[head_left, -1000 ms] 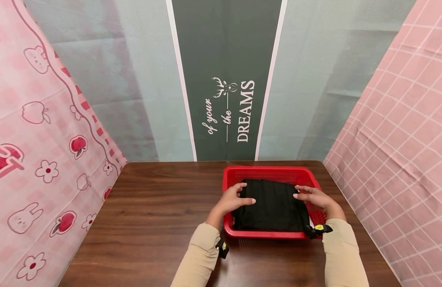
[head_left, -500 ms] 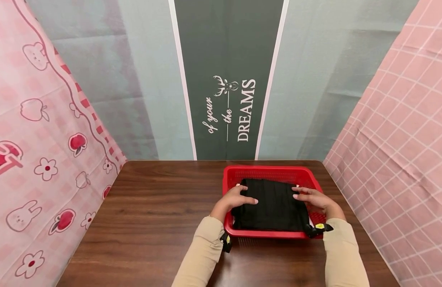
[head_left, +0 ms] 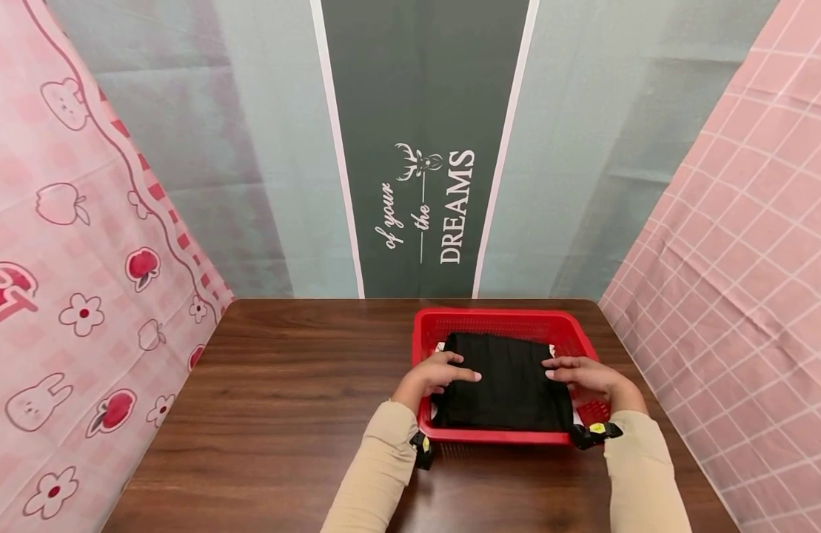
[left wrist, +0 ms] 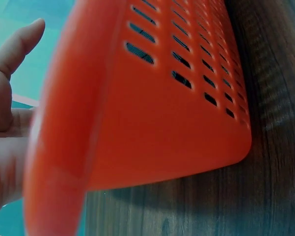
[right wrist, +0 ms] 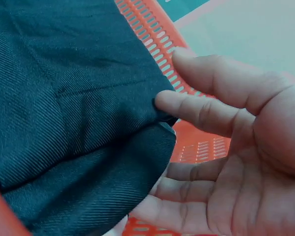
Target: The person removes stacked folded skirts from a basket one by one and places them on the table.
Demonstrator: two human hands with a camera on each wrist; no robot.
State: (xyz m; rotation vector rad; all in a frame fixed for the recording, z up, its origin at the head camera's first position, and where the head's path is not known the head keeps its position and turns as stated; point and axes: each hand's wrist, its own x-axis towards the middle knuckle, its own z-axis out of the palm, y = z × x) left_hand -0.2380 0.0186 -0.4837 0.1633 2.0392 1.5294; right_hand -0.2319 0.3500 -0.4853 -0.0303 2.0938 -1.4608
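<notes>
A folded black cloth point(head_left: 506, 385) with a fine ribbed weave lies flat in a red plastic basket point(head_left: 503, 436). My left hand point(head_left: 437, 372) is over the cloth's left edge, thumb stretched out across its top. In the left wrist view the basket wall point(left wrist: 152, 118) hides most of that hand's fingers. At the right edge is my right hand point(head_left: 586, 374), fingers loosely extended. The right wrist view shows its index fingertip point(right wrist: 167, 101) at the cloth's folded edge, and the lower fingers point(right wrist: 186, 189) beside the fold, their tips partly hidden.
Bits of white material point(head_left: 552, 349) show at the cloth's corners, underneath it. The basket stands at the right part of a brown wooden table point(head_left: 303, 385). Fabric hangings surround the table: grey-green behind, a pink grid curtain point(head_left: 723, 244) right, a pink patterned one point(head_left: 84, 252) left.
Both hands have slid a little toward the near side along the cloth's edges, the left also slightly rightward. More white material shows at the far corners. The basket has stayed put.
</notes>
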